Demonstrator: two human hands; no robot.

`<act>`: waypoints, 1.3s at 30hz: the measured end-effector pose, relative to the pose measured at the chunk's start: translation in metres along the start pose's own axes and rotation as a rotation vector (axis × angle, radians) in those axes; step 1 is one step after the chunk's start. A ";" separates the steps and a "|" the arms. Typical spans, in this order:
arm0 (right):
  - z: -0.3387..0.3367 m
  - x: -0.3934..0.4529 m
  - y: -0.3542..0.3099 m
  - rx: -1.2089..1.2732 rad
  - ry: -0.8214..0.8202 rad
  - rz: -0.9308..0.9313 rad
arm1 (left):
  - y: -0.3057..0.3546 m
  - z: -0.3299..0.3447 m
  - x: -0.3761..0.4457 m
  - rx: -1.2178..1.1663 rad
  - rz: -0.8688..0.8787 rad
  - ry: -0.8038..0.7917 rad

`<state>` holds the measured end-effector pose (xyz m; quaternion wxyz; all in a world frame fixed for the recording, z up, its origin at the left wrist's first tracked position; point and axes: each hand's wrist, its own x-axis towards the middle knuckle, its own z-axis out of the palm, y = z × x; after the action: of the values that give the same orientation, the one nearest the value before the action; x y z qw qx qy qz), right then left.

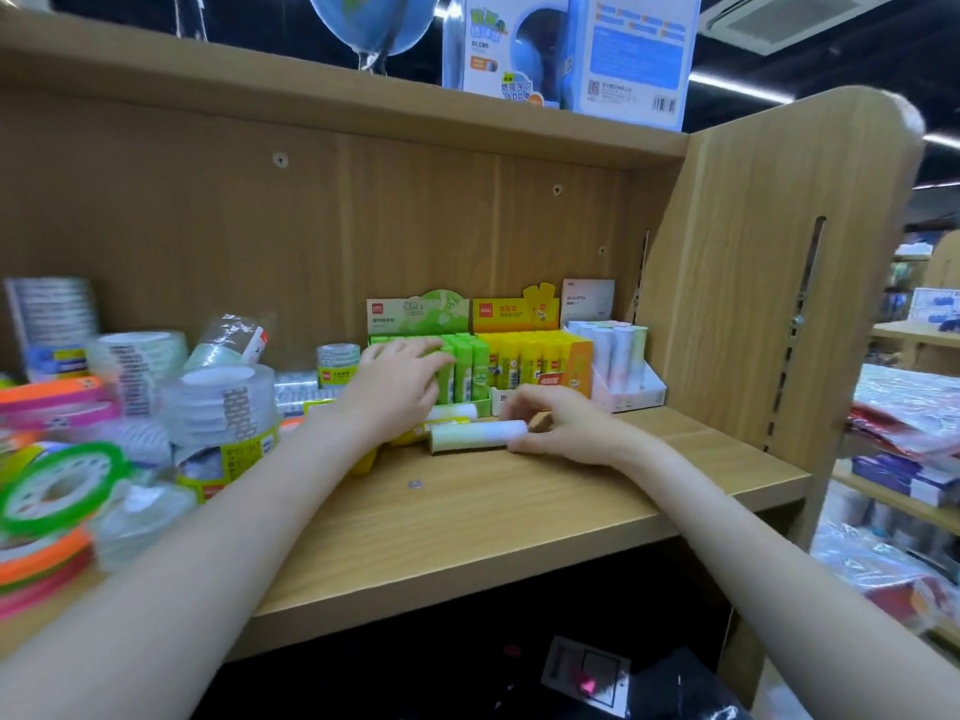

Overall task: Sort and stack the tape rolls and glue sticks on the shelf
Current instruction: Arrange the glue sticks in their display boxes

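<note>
Wooden shop shelf [519, 511] filled the frame; a pale green-and-white glue stick [478, 436] lay at centre, long axis left-to-right; the right hand [561, 428] pinched its right end, nearer than the left hand [400, 387], fingers flat on the green glue-stick box [467, 366].

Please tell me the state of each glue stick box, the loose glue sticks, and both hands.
Green glue stick box: open, sticks upright.
Yellow glue stick box: open, full, sticks upright.
Pastel glue stick box: open, sticks upright.
Loose pastel glue stick: lying flat on the shelf.
Left hand: fingers straight, on the green sticks.
Right hand: pinching the loose stick's end.
</note>
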<state>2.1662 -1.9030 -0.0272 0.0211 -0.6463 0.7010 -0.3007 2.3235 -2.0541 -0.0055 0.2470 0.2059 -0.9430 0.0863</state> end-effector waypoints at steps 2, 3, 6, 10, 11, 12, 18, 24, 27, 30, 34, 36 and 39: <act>-0.014 -0.012 0.016 0.054 0.038 0.082 | 0.003 0.000 0.002 0.001 -0.006 0.023; -0.020 -0.018 0.023 0.089 0.053 0.113 | 0.005 0.001 0.004 -0.002 -0.008 0.038; -0.028 -0.023 0.029 0.031 0.049 0.109 | 0.014 0.007 0.010 -0.017 0.005 0.056; -0.032 -0.021 0.028 -0.119 0.059 0.069 | 0.028 0.016 0.020 -0.018 0.059 0.098; -0.039 -0.025 0.031 0.004 0.097 0.077 | 0.030 0.017 0.022 0.000 0.070 0.097; -0.046 -0.030 0.034 0.197 0.159 0.082 | 0.033 0.020 0.024 0.023 0.069 0.092; -0.076 -0.024 0.067 0.291 0.849 0.137 | 0.059 0.037 0.041 0.149 -0.020 0.076; -0.077 0.004 0.092 -0.201 0.887 0.201 | 0.062 0.044 0.043 0.238 0.009 0.077; -0.074 0.007 0.099 -0.249 0.775 0.238 | 0.059 0.045 0.043 0.221 0.025 0.091; -0.075 0.004 0.102 -0.232 0.698 0.269 | 0.059 0.046 0.042 0.228 0.029 0.101; -0.075 0.005 0.106 -0.268 0.726 0.294 | 0.058 0.046 0.043 0.230 0.038 0.102; -0.076 0.005 0.107 -0.310 0.719 0.319 | 0.058 0.047 0.043 0.223 0.039 0.105; -0.079 0.006 0.105 -0.377 0.665 0.361 | 0.057 0.046 0.043 0.212 0.039 0.111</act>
<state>2.0388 -1.8796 -0.0075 -0.2725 -0.3738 0.8143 -0.3508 2.2450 -2.0300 -0.0275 0.2739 0.2073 -0.9172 0.2017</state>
